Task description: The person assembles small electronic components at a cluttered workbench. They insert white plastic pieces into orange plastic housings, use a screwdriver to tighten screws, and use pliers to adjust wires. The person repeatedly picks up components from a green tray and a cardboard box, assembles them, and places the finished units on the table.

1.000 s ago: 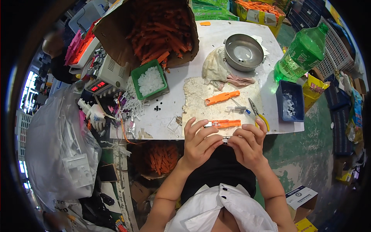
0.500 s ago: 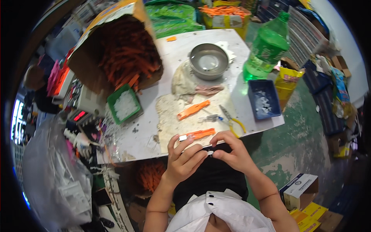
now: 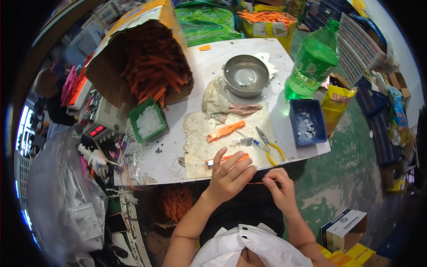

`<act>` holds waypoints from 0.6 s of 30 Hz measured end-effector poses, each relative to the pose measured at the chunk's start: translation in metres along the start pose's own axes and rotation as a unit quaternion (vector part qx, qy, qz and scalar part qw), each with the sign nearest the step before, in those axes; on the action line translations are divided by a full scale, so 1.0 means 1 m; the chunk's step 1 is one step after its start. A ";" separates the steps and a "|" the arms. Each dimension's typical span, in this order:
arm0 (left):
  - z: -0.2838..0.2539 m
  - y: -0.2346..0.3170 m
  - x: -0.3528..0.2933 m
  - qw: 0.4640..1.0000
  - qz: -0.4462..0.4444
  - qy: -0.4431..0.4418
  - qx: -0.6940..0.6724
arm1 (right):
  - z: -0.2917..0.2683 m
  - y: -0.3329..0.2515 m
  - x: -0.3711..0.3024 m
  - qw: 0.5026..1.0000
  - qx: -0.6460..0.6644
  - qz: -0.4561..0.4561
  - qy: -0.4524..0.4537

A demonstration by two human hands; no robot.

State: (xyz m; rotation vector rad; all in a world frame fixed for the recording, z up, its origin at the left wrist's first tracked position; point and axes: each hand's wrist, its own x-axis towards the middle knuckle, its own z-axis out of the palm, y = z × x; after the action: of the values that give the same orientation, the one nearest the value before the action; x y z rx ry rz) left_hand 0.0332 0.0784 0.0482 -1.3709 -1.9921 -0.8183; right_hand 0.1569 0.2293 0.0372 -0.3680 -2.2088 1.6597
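Near the table's front edge, my left hand [image 3: 230,177] has curved, fanned fingers; its thumb and grip are hidden beneath. From under it a thin orange strip [image 3: 256,183] runs rightward to my right hand [image 3: 281,190], whose thumb and fingertips pinch its end. Just beyond my left fingers lies an orange plastic piece [image 3: 239,156] with a light part at its left end, partly covered by the hand. A second orange plastic piece [image 3: 227,131] rests farther up the stained board [image 3: 195,153]. Beside it are a screwdriver [image 3: 254,142] and yellow-handled pliers [image 3: 271,151].
A large carton [image 3: 100,66] of orange pieces leans at the left, by a green tray [image 3: 151,134] of clear bits. At the right stand a metal bowl [image 3: 247,92], a blue tray [image 3: 307,139] and a green bottle [image 3: 311,62]. Below is a box [image 3: 175,202] of orange pieces.
My hands have shifted slightly right and down. The small white piece between them no longer shows; an orange strip is there now. My left hand covers more of the near orange piece.
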 end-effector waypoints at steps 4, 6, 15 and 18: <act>0.022 -0.005 0.041 0.998 -0.020 0.003 -0.067 | 0.002 0.010 -0.007 0.990 -0.115 -0.080 0.033; 0.039 -0.003 0.068 0.993 -0.015 0.019 -0.114 | 0.003 0.014 -0.012 0.986 -0.143 -0.083 0.021; 0.010 -0.093 0.071 0.989 -0.055 0.125 0.049 | -0.017 0.025 -0.030 0.965 -0.221 -0.122 0.067; -0.062 -0.158 0.034 0.960 -0.142 0.091 0.223 | -0.021 0.022 -0.027 0.967 -0.222 -0.109 0.055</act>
State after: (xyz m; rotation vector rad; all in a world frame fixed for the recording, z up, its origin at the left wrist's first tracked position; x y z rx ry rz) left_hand -0.1188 0.0072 0.0880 -0.7401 -2.0884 -0.5425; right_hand 0.1904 0.2423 0.0178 -0.3036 -2.4229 1.0017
